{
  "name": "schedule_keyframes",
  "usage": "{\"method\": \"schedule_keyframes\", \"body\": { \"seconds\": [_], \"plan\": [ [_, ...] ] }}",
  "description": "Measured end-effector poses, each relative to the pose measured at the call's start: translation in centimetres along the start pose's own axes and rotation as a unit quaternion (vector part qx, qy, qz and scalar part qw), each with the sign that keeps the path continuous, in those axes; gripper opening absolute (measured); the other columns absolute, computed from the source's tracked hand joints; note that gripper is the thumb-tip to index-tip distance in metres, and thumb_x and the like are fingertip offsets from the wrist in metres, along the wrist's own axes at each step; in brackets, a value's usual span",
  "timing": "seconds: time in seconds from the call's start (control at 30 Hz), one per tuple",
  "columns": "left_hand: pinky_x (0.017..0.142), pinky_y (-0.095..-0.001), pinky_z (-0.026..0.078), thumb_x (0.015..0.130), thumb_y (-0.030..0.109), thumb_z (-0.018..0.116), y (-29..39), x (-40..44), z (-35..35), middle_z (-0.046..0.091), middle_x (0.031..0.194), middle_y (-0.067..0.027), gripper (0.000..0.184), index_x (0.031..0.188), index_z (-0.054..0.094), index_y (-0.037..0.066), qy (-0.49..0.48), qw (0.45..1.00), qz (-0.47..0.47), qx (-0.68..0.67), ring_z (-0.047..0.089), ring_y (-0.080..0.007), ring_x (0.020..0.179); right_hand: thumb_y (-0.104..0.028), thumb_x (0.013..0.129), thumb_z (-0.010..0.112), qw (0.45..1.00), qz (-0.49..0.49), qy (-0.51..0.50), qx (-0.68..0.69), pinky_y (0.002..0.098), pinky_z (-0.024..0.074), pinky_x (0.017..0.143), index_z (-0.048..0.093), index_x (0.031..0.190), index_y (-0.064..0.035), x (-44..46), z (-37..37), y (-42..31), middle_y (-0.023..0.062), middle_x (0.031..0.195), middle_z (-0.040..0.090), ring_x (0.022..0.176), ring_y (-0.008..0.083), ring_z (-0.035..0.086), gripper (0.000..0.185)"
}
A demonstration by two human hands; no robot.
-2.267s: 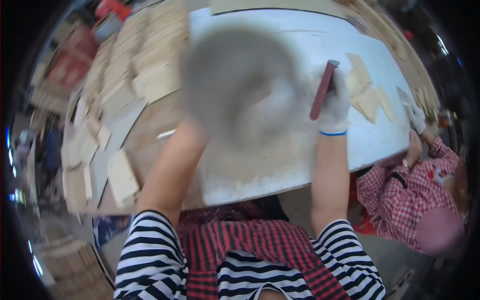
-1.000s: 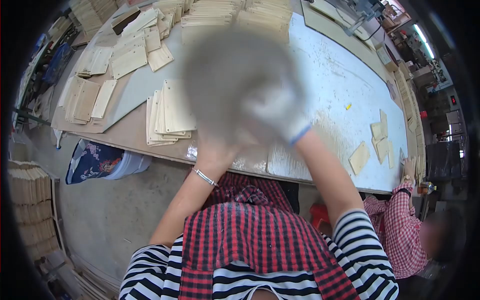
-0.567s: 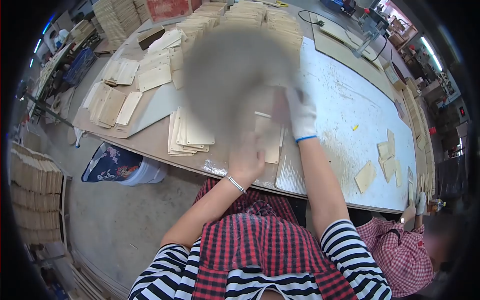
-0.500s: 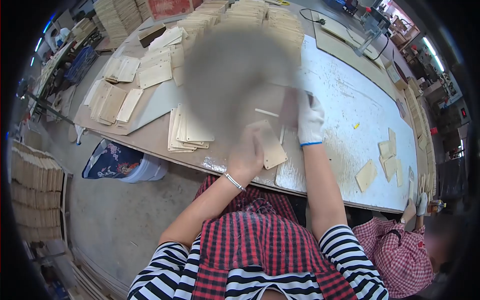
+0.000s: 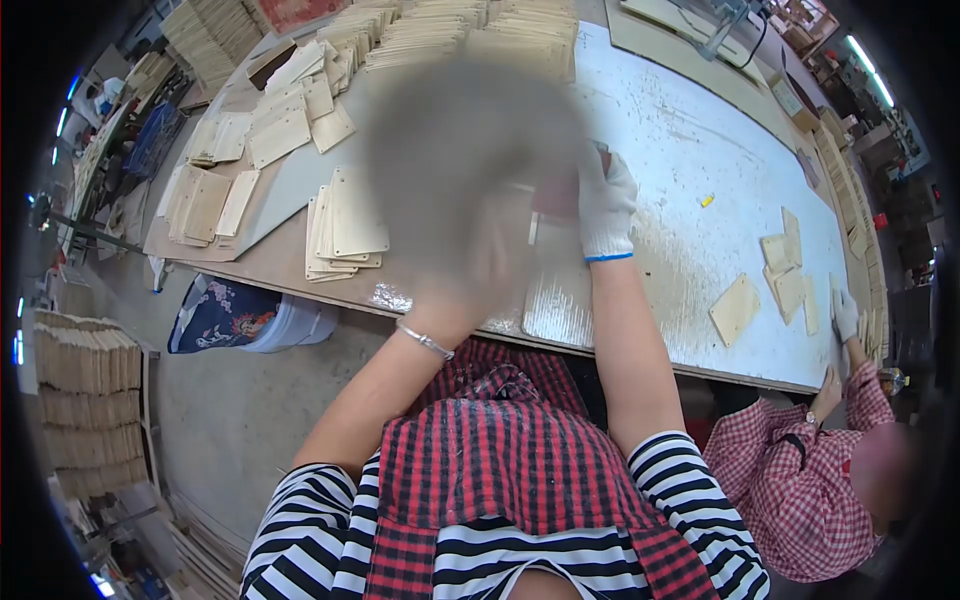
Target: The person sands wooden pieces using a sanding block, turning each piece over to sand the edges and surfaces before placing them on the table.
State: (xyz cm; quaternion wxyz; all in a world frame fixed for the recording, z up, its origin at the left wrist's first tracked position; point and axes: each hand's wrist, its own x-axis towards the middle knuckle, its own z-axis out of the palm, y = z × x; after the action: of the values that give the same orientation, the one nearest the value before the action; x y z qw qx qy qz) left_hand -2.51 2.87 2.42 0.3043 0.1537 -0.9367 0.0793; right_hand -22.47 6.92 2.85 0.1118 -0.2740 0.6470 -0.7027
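Note:
My left hand [image 5: 455, 295], bare and with a bracelet at the wrist, is over the table's front edge. A grey blur hides most of its fingers, so what it holds, if anything, does not show. My right hand [image 5: 608, 208], in a white glove with a blue cuff, is closed around a reddish-brown piece [image 5: 560, 196] that the blur partly covers. To the left of my left hand lies a small stack of thin wooden plates [image 5: 358, 215] with corner holes. A narrow pale strip [image 5: 533, 229] shows between my hands.
Rows of stacked wooden plates [image 5: 420, 40] line the back. Loose plates [image 5: 280, 135] lie at left, and several more [image 5: 735, 308] at right. A yellow bit [image 5: 707, 201] sits on the white board [image 5: 680, 150]. A person in a checked top [image 5: 800, 490] works at right.
The wooden plate that was in my left hand no longer shows. My left hand has moved left and into the blur. My right hand still grips the reddish-brown piece. The view has shifted slightly.

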Motion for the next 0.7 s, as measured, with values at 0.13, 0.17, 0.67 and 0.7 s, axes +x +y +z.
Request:
{"method": "schedule_keyframes", "body": {
  "seconds": [0.13, 0.17, 0.67, 0.7],
  "plan": [
    [0.073, -0.0411, 0.047, 0.076, 0.006, 0.055, -0.4, -0.8, -4.3, 0.062, 0.083, -0.0197, 0.013, 0.085, 0.062, -0.001, -0.193, 0.938, -0.238, -0.164, 0.058, -0.0354, 0.082, -0.022, 0.091, 0.056, 0.999, 0.037, 0.007, -0.013, 0.0224, 0.0457, 0.062, 0.064, 0.1, -0.0005, 0.2, -0.2, 0.4, 0.002, 0.081, 0.064, 0.07, 0.0067, 0.055, 0.025],
    [0.073, -0.0411, 0.047, 0.076, 0.006, 0.055, -0.7, -1.6, -3.6, 0.062, 0.083, -0.0197, 0.013, 0.085, 0.062, -0.001, -0.198, 0.937, -0.237, -0.161, 0.058, -0.0354, 0.082, -0.022, 0.091, 0.056, 0.999, 0.041, 0.008, -0.01, 0.0224, 0.0457, 0.062, 0.064, 0.1, -0.0005, 0.3, -0.1, 0.5, 0.002, 0.081, 0.064, 0.07, 0.0067, 0.055, 0.025],
    [0.09, -0.0449, 0.039, 0.071, 0.034, 0.073, -0.5, -2.8, 1.8, 0.055, 0.112, -0.0168, 0.053, 0.11, 0.058, 0.001, -0.077, 0.967, -0.2, -0.135, 0.051, -0.0332, 0.104, -0.023, 0.088, 0.061, 1.0, 0.028, 0.0, -0.011, 0.0205, 0.0447, 0.063, 0.066, 0.097, -0.0014, 0.1, 0.6, 0.2, 0.0009, 0.08, 0.064, 0.07, 0.0057, 0.054, 0.024],
    [0.09, -0.0449, 0.039, 0.071, 0.034, 0.073, -0.8, -3.0, 2.1, 0.055, 0.112, -0.0168, 0.053, 0.11, 0.058, 0.001, -0.076, 0.966, -0.205, -0.136, 0.051, -0.0332, 0.104, -0.024, 0.087, 0.062, 0.999, 0.043, -0.004, -0.033, 0.0205, 0.0443, 0.063, 0.066, 0.096, -0.0011, 0.2, 0.5, 0.5, 0.0002, 0.08, 0.064, 0.071, 0.005, 0.053, 0.025]
  ]
}}
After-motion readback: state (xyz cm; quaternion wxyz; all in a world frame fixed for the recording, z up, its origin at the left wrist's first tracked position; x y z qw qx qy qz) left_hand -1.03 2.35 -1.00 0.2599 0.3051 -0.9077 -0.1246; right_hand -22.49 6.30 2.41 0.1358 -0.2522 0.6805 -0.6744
